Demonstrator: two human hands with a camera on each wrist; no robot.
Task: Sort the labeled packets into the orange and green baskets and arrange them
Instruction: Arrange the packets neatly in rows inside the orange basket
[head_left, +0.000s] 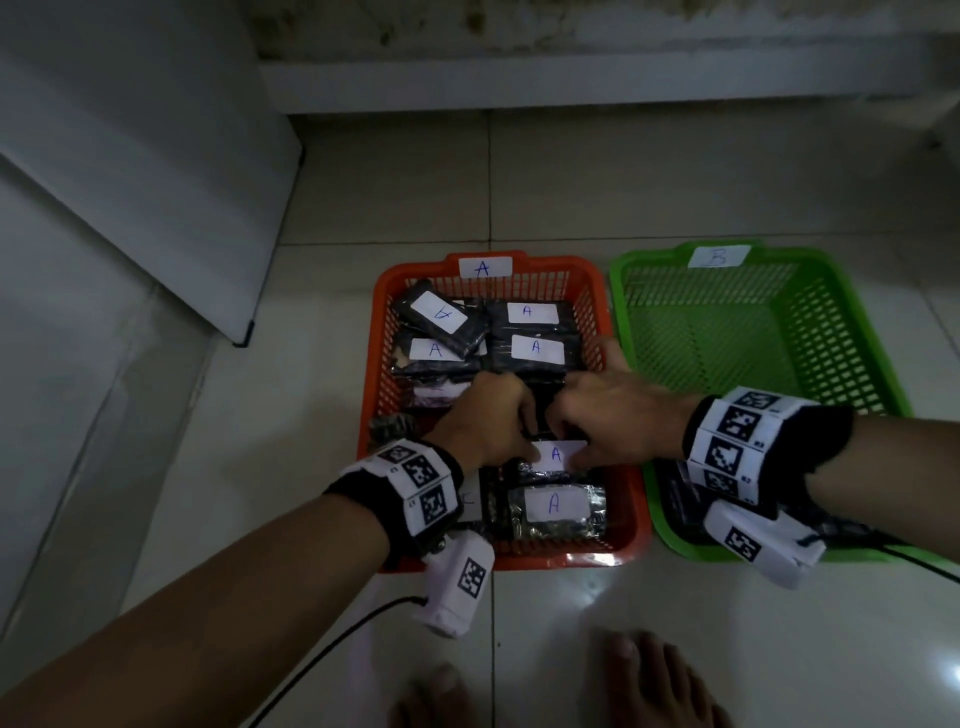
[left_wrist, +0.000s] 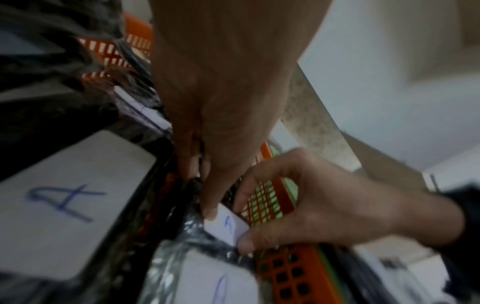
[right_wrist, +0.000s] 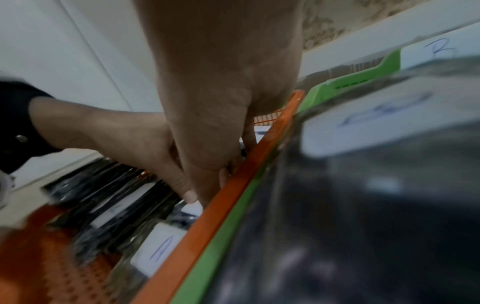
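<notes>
Head view, from left to right: the left hand (head_left: 491, 421) and the right hand (head_left: 613, 415) meet inside the orange basket (head_left: 631, 512), both pinching one packet labeled A (head_left: 555, 457). Better to lower it flat into the row, label up, beside its neighbours. The green basket (head_left: 649, 306), marked B, waits at the right.

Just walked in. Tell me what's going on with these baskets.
A person is sorting dark packets with lettered labels. Both the left hand and the right hand are down in the orange basket, marked A, pinching one A packet in among the others. Several A packets already lie there. The green basket, marked B, is bare at its far end; a dark packet with a blurred label sits at its near end.
</notes>
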